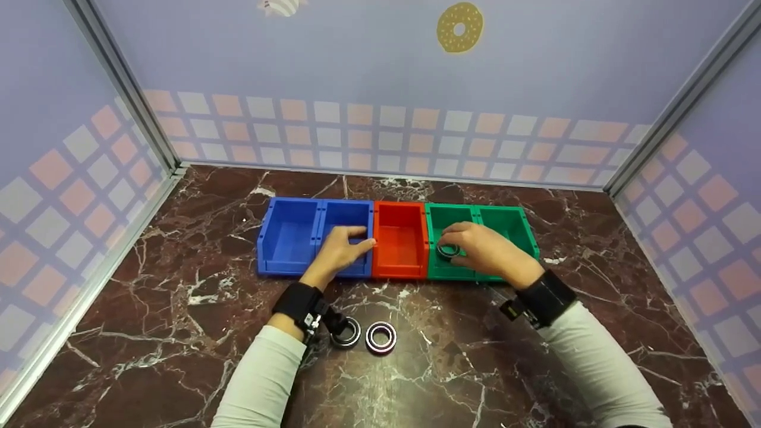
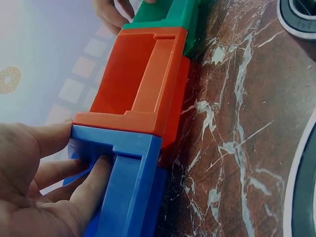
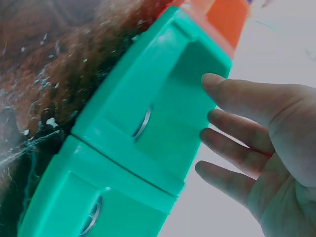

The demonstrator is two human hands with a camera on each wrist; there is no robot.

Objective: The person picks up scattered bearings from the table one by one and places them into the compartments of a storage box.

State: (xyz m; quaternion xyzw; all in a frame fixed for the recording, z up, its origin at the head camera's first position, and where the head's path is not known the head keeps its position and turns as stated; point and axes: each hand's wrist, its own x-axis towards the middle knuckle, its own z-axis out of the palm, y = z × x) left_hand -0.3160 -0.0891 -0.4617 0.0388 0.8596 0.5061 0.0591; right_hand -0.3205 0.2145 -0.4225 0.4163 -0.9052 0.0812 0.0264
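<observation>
My left hand (image 1: 342, 249) is at the right-hand blue bin (image 2: 133, 192). In the left wrist view its thumb lies on the rim beside the red bin (image 2: 136, 74), with fingers inside, gripping the wall between them. Over the left green bin (image 3: 163, 113) is my right hand (image 1: 484, 246), its fingers spread and apart from any bearing in the right wrist view. A ball bearing (image 3: 144, 122) lies in that bin, partly covered by the fingers in the head view. Another ring-shaped edge (image 3: 92, 215) shows in the right green bin (image 1: 505, 223).
Two more bearings lie on the dark marbled table in front of the bins: one bearing (image 1: 380, 337) in full view, the other bearing (image 1: 355, 334) partly behind the left wrist camera. A left-hand blue bin (image 1: 291, 238) ends the row. Patterned panels (image 1: 380, 71) enclose the table.
</observation>
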